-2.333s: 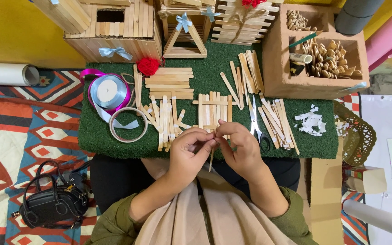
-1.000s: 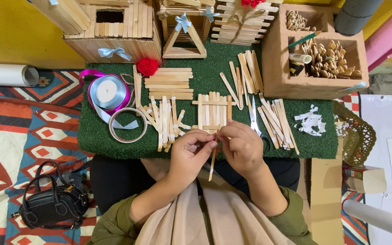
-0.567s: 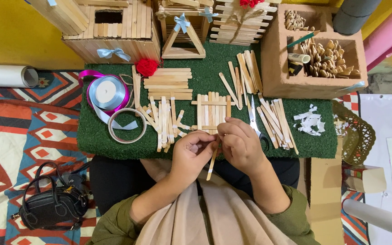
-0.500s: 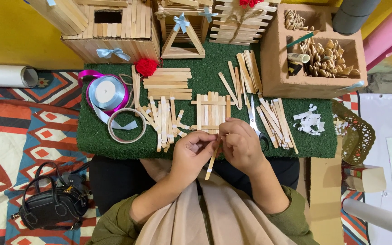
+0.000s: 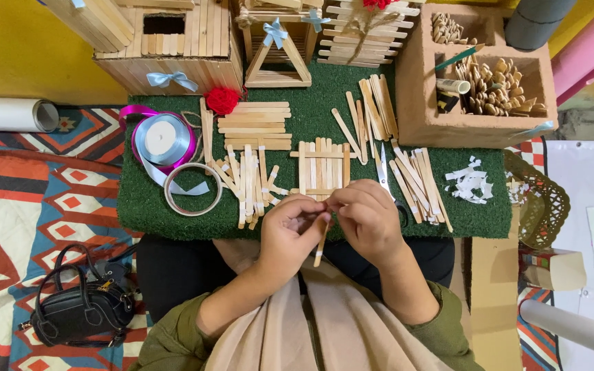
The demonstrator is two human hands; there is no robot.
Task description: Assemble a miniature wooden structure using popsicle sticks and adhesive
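Compared with a moment ago, the left hand [image 5: 290,230] and right hand [image 5: 366,220] still pinch the wooden stick [image 5: 321,242] together above the lap, now hanging slightly lower, so the fiddling continues.

The setting was a home craft corner on the floor — not a workshop with benches. The work surface was a low green turf mat [image 5: 173,206], taken here as the landmark. Left of the mat lay a patterned woven rug [image 5: 29,185] with a small black handbag [image 5: 80,309] on it, and a yellow wall [image 5: 29,55] rose behind. On the mat lay loose wooden craft sticks [image 5: 252,126] and a spool of ribbon [image 5: 163,137]. At its far edge stood finished stick-built model houses [image 5: 173,41] — and at its right far corner a clay-coloured organiser box [image 5: 421,103] of supplies.
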